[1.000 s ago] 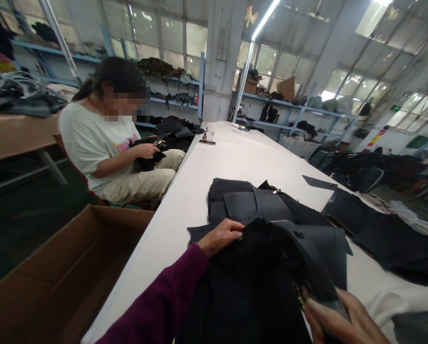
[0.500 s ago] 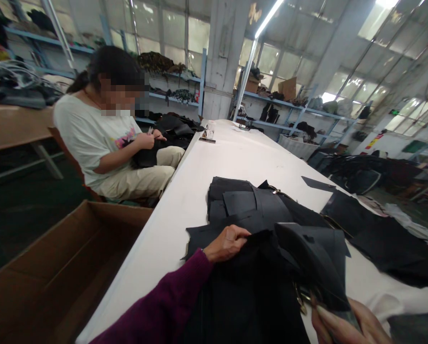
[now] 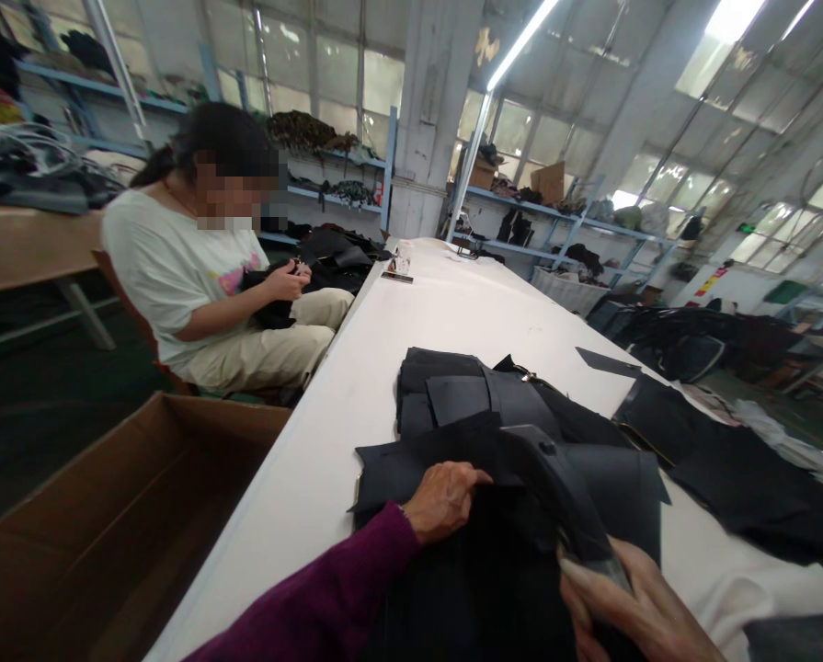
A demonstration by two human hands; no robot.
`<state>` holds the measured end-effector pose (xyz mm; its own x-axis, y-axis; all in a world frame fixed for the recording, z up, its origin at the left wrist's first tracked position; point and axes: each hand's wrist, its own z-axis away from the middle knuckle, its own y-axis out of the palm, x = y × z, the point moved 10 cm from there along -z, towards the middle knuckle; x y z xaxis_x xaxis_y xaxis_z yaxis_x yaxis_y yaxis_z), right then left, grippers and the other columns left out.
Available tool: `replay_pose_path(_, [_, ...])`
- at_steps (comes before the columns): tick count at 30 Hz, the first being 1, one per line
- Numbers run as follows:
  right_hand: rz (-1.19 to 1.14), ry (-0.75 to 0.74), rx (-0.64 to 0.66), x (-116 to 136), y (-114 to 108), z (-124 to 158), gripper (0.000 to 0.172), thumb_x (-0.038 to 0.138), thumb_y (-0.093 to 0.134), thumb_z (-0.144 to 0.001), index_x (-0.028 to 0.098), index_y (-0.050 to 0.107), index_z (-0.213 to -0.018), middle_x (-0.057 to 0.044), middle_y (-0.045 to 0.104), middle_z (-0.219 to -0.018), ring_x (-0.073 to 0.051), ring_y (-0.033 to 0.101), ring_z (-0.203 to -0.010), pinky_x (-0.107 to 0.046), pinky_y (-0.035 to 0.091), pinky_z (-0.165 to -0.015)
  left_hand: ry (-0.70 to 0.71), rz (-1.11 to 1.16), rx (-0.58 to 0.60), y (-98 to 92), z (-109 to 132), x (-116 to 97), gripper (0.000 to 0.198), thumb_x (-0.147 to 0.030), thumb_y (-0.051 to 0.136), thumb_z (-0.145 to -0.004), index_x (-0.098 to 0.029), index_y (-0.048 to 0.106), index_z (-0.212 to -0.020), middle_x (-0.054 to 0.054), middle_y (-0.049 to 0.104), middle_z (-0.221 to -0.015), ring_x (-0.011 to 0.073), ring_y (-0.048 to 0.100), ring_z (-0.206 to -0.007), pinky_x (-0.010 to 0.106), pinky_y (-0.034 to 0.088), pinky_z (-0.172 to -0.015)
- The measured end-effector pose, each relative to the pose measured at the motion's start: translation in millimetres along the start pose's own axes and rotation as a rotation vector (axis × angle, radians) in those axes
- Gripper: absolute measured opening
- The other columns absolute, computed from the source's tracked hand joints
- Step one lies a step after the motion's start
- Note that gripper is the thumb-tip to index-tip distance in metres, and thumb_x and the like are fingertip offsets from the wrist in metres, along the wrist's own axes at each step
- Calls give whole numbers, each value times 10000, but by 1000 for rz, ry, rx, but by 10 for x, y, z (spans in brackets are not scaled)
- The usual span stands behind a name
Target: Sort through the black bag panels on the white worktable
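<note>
The black garment [image 3: 494, 561] lies bunched at the near edge of the white worktop [image 3: 452, 313], right under the hands. The left hand [image 3: 445, 501] pinches its dark cloth with curled fingers; the right hand [image 3: 624, 611] grips a stiff black flap [image 3: 555, 478] rising from it. Just beyond sits a stack of black pieces [image 3: 466, 395]. A cardboard box [image 3: 108, 533] stands left of the worktop, a seated co-worker [image 3: 197, 267] farther back.

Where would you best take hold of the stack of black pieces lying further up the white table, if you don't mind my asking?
Grip the stack of black pieces by its left edge, coming from the table's bare left side: that edge lies squared and free, while the right side is overlapped by other black pieces.
</note>
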<state>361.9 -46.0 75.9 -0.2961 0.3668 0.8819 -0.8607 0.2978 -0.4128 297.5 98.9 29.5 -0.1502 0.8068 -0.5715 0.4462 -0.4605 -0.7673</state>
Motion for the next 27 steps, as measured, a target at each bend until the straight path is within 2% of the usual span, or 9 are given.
replay_pose_path(1, [-54, 10, 77, 38, 107, -101, 416, 584, 550, -761, 190, 540, -625, -2, 544, -458, -188, 586, -475, -298, 526, -522, -1, 12, 9, 22, 4, 7, 418, -99, 388, -772, -175, 600, -1124, 78, 667, -943, 199, 609, -855, 305, 461, -789])
replay_pose_path(3, [-147, 3, 198, 117, 316, -290, 418, 545, 530, -797, 184, 469, -596, 59, 432, -387, -119, 475, -340, -257, 473, -418, -14, 55, 24, 55, 8, 31, 436, -84, 403, -759, -204, 597, -1130, 66, 665, -959, 187, 605, -860, 289, 459, -796])
replay_pose_path(5, [-215, -5, 258, 147, 465, -444, 383, 489, 568, -792, 172, 457, -607, 74, 431, -421, -92, 453, -332, -231, 452, -394, -33, 78, 32, 77, 12, 65, 440, -77, 400, -764, -226, 597, -1127, 56, 665, -939, 178, 601, -849, 272, 458, -786])
replay_pose_path(8, [-204, -3, 241, 94, 527, -595, 356, 455, 583, -784, 162, 463, -620, 73, 454, -477, -84, 456, -335, -233, 460, -386, -39, 52, 28, 98, 16, 92, 428, -82, 394, -774, -220, 593, -1127, 62, 659, -896, 179, 596, -817, 273, 457, -757])
replay_pose_path(11, [-175, 18, 232, 56, 515, -656, 355, 458, 586, -775, 161, 466, -622, 74, 452, -468, -97, 469, -344, -248, 470, -392, -11, 19, 15, 98, 14, 74, 421, -97, 401, -775, -219, 583, -1135, 57, 652, -866, 178, 594, -774, 278, 458, -722])
replay_pose_path(15, [-132, -5, 195, 199, 401, -700, 330, 438, 566, -802, 160, 488, -642, 57, 493, -464, -113, 495, -382, -249, 458, -431, -1, 2, 11, 74, 1, 55, 408, -97, 394, -772, -231, 592, -1103, 48, 659, -848, 181, 607, -757, 276, 459, -695])
replay_pose_path(22, [35, -35, 14, 400, -53, -577, 385, 484, 528, -811, 183, 480, -575, 27, 519, -404, -141, 548, -409, -232, 426, -447, -2, 41, 11, 45, 0, 24, 346, -145, 395, -808, -240, 615, -1058, 42, 673, -891, 191, 625, -831, 293, 460, -763])
replay_pose_path(24, [26, -11, 37, 359, -51, -483, 398, 508, 519, -810, 188, 470, -580, 33, 506, -394, -138, 538, -393, -229, 424, -428, -7, 39, 10, 43, 2, 26, 357, -135, 388, -803, -235, 615, -1060, 47, 674, -891, 195, 626, -831, 300, 461, -767])
replay_pose_path(27, [-12, -21, 123, 304, 133, -408, 370, 486, 542, -803, 188, 461, -599, 44, 491, -396, -129, 521, -373, -228, 430, -413, -22, 67, 33, 60, -1, 48, 371, -116, 406, -779, -232, 614, -1064, 49, 675, -905, 195, 624, -837, 294, 462, -762])
